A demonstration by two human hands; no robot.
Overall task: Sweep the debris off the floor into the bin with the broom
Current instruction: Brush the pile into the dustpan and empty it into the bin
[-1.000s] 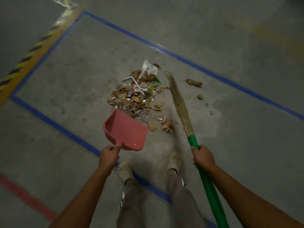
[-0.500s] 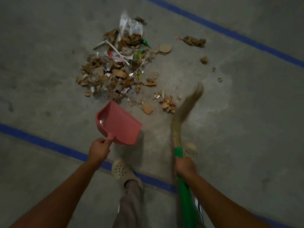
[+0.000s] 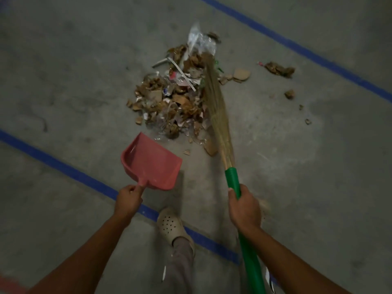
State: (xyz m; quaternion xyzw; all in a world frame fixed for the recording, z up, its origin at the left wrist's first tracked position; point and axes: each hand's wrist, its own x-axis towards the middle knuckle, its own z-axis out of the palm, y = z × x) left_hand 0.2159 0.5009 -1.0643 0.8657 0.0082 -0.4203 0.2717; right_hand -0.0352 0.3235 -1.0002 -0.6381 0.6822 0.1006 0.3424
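A heap of debris (image 3: 172, 98), made of cardboard scraps, paper and clear plastic, lies on the grey floor ahead of me. My right hand (image 3: 245, 209) grips the green handle of the broom (image 3: 216, 98). Its straw bristles lie along the right edge of the heap, reaching to its far end. My left hand (image 3: 128, 199) holds the short handle of a red dustpan (image 3: 151, 163). The pan is empty and hangs just short of the heap's near edge, mouth toward it.
Loose scraps lie right of the heap: a brown clump (image 3: 279, 69), a cardboard piece (image 3: 241, 74) and small bits (image 3: 289, 94). Blue floor lines (image 3: 70, 171) cross near my feet and at the far right (image 3: 318, 60). My left shoe (image 3: 171, 227) stands on the near line.
The broom swung from near my feet forward, and its bristles now lie against the right side of the heap. Scraps that lay near the pan are pushed closer to the heap. The dustpan stays put.
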